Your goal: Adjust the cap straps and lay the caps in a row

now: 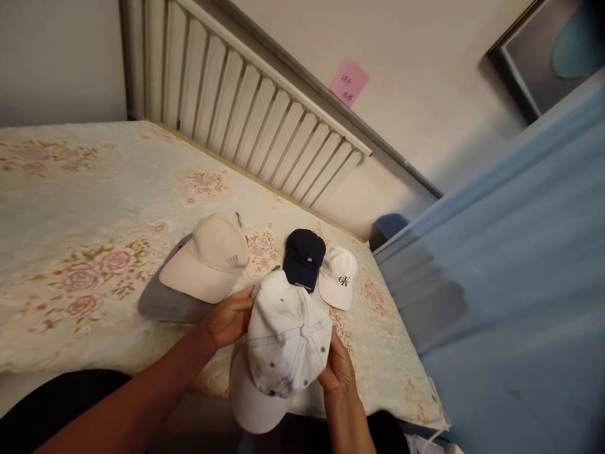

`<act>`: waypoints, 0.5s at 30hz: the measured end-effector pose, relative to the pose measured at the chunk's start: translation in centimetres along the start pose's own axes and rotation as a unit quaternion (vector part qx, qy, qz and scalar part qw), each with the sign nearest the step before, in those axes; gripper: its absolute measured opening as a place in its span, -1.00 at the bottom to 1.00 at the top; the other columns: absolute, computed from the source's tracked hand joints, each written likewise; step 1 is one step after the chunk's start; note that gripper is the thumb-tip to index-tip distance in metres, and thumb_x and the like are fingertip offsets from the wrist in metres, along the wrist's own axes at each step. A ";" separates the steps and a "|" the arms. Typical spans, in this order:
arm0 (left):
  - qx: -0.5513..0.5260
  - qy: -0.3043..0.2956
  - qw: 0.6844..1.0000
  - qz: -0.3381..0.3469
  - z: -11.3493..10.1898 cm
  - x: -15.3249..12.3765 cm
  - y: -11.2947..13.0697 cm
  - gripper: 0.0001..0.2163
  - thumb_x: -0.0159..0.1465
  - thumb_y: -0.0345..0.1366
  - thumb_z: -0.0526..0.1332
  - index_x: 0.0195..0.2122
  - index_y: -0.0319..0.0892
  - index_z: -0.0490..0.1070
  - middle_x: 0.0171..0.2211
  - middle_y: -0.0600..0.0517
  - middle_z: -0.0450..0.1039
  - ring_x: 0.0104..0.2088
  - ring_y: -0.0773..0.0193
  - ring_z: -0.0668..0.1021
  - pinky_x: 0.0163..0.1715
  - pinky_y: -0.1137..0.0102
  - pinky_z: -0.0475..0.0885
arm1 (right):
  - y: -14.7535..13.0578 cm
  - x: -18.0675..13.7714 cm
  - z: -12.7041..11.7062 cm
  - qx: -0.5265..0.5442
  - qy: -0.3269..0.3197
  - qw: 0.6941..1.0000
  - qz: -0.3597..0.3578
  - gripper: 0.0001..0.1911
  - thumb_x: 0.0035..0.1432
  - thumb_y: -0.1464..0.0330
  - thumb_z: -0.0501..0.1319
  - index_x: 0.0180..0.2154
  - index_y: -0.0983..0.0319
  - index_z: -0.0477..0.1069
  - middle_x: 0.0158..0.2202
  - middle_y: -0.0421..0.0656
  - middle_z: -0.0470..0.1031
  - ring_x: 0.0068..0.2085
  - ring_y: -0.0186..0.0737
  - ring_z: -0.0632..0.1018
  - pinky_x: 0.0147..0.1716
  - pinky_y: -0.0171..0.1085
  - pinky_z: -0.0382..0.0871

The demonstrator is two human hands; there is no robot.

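A white baseball cap (288, 343) is held up between my two hands, its brim tilted down toward me. My left hand (230, 320) grips its left edge, fingers partly hidden behind the cap. On the opposite side my right hand (338, 360) is closed on the cap's edge. Beyond it lie a dark navy cap (302, 255) and a smaller white cap (338, 277) with black letters on the front, side by side. To the left of my left hand sits a beige cap (208, 258), with a grey brim (163, 299) showing beneath it.
The caps lie on a floral bedspread (118, 214). A cream slatted headboard (246, 101) runs along the bed's far edge. On the right hangs a blue curtain (510, 265). A pink note (348, 82) and a framed picture (543, 63) are on the wall.
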State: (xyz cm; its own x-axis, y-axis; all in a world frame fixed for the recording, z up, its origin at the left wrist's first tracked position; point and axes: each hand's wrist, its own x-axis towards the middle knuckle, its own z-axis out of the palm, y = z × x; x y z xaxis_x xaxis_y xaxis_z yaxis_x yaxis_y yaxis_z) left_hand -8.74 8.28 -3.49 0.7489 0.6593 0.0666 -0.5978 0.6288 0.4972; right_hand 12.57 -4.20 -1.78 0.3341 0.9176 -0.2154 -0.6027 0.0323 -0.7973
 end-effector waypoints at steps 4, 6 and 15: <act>0.000 0.012 1.000 0.007 -0.1 0.1 0.0 -0.42 0.12 -0.50 0.25 0.19 -0.11 0.26 -0.05 -0.08 0.53 -0.12 0.12 0.57 -0.14 0.36 0.42 | -0.4 -0.3 0.5 0.040 0.035 0.998 0.030 -0.63 0.02 0.23 0.34 -0.11 0.24 0.51 -0.05 -0.09 0.57 0.09 -0.11 0.48 0.12 -0.11 0.31; -0.006 0.028 1.000 0.006 0.0 0.1 0.0 -0.43 0.10 -0.49 0.26 0.17 -0.13 0.29 -0.07 -0.08 0.54 -0.10 0.10 0.57 -0.10 0.34 0.41 | -0.6 -0.5 0.8 0.040 0.037 0.998 0.025 -0.64 0.02 0.23 0.34 -0.13 0.23 0.52 -0.08 -0.11 0.58 0.09 -0.11 0.48 0.13 -0.10 0.30; -0.074 0.081 0.993 -0.032 0.0 0.3 -0.2 -0.61 0.23 -0.21 0.21 0.07 -0.21 0.41 -0.15 -0.09 0.59 -0.08 0.05 0.55 -0.02 0.25 0.36 | -2.0 -0.8 2.3 -0.008 0.014 1.000 -0.002 -0.70 0.00 0.27 0.36 -0.18 0.23 0.53 -0.17 -0.10 0.62 0.00 -0.12 0.55 0.09 -0.12 0.36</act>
State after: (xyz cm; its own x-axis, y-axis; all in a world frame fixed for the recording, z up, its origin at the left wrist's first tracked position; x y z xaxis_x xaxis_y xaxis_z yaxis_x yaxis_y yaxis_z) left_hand -8.41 8.34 -3.56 0.7378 0.6664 -0.1074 -0.5953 0.7174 0.3618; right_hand 11.86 -4.05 1.32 0.3566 0.9063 -0.2267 -0.5891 0.0298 -0.8075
